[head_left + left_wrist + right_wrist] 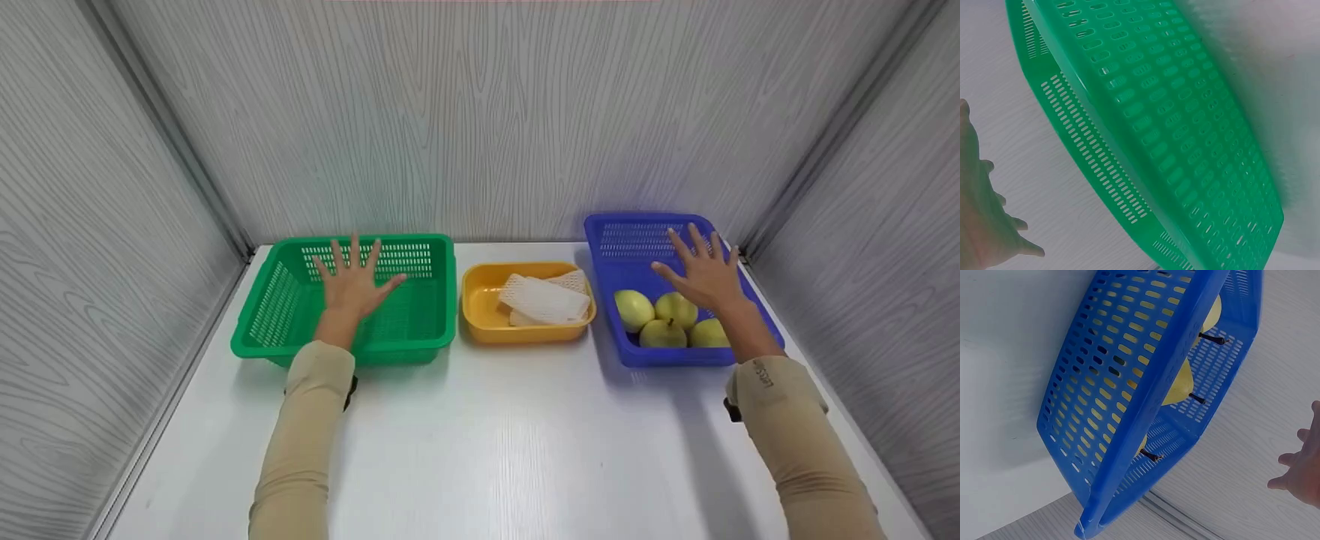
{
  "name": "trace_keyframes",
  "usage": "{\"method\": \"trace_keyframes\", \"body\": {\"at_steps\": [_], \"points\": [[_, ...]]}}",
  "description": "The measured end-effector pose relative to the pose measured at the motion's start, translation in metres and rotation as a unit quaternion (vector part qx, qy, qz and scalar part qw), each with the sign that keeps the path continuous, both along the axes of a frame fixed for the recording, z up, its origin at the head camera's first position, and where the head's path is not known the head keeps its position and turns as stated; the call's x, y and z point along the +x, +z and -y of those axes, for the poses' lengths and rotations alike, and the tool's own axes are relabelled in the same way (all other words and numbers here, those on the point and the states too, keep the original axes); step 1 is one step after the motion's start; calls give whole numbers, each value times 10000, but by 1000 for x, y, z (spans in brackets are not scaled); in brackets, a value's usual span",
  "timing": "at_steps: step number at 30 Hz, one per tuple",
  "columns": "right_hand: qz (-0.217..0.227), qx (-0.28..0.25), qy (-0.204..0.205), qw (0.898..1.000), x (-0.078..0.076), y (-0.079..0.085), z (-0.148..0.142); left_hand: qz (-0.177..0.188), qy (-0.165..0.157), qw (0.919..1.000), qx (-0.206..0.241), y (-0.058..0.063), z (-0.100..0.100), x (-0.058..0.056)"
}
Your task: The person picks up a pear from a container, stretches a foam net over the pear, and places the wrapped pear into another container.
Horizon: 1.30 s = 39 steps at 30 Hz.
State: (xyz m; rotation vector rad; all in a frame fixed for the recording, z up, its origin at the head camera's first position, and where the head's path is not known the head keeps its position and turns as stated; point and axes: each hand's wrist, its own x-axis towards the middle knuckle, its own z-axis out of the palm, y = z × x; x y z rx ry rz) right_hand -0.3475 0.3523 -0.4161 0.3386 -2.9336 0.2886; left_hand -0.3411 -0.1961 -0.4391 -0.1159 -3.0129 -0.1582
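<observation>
My left hand point(351, 289) is held with spread fingers above the green basket point(405, 345), which has slotted walls and holds nothing that shows. Over the blue basket point(626, 358) my right hand point(709, 279) is spread the same way, touching nothing. Several yellow-green pears point(664, 333) lie in the near part of the blue basket, their dark stems showing in the right wrist view. Between the two baskets sits a yellow tray point(484, 330) with white foam net sleeves point(544, 300) heaped toward its right side. In the left wrist view, the left hand point(985, 208) appears beside the green basket point(1145, 112).
The white table point(487, 442) carries all three containers near its back edge. Wood-grain panels point(480, 112) rise behind and at both sides, with metal strips along the corners. The blue basket stands close to the right panel point(877, 240).
</observation>
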Motion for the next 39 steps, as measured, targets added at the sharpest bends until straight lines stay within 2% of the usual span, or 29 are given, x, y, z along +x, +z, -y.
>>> {"method": "trace_keyframes", "body": {"at_steps": [12, 17, 28, 33, 36, 39], "points": [[135, -45, 24, 9999, 2, 0, 4, 63, 13, 10000, -21, -1, 3, 3], [112, -70, 60, 9999, 4, -1, 4, 71, -10, 10000, -13, 0, -5, 3], [119, -122, 10, 9999, 6, -4, 2, -320, -543, 9980, 40, 2, -67, 5], [125, -48, 19, 9999, 7, -6, 1, -355, -813, 9961, -21, -4, -92, 5], [195, -44, 25, 9998, 7, -8, 1, -362, -1071, 9932, 282, -9, -109, 8], [376, -90, 63, 9992, 8, -10, 3, -216, -1429, 9859, 845, -13, -131, 14]]}}
